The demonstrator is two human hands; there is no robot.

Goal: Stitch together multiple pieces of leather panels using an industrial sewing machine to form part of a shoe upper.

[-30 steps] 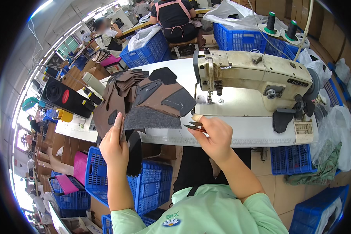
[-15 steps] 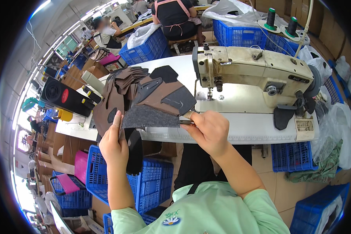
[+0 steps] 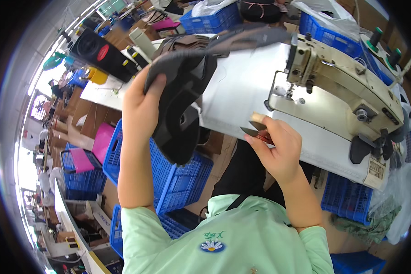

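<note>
My left hand [image 3: 141,102] is closed on the edge of a black shoe upper [image 3: 180,102], held up over the table's front left edge with its lower part hanging past it. A brown-and-black flap [image 3: 249,39], smeared by motion, stretches from its top toward the sewing machine; I cannot tell whether it is the same piece. Thread snips [image 3: 255,130] with dark blades and a red part sit in my right hand [image 3: 281,146], fingers wrapped around them and blades apart. The snips point toward the upper without touching it. Behind the upper lies a stack of brown pieces [image 3: 182,43].
A cream sewing machine [image 3: 342,86] stands on the white table [image 3: 235,91] to the right, with green-topped thread cones [image 3: 374,36] behind it. At the back left is a black speaker-like box [image 3: 100,55]. Blue crates [image 3: 182,178] stand below the table at the left.
My left hand has lifted and turned the upper, so its black side now shows. My right hand with the snips has come away from it. The view has shifted, too.
</note>
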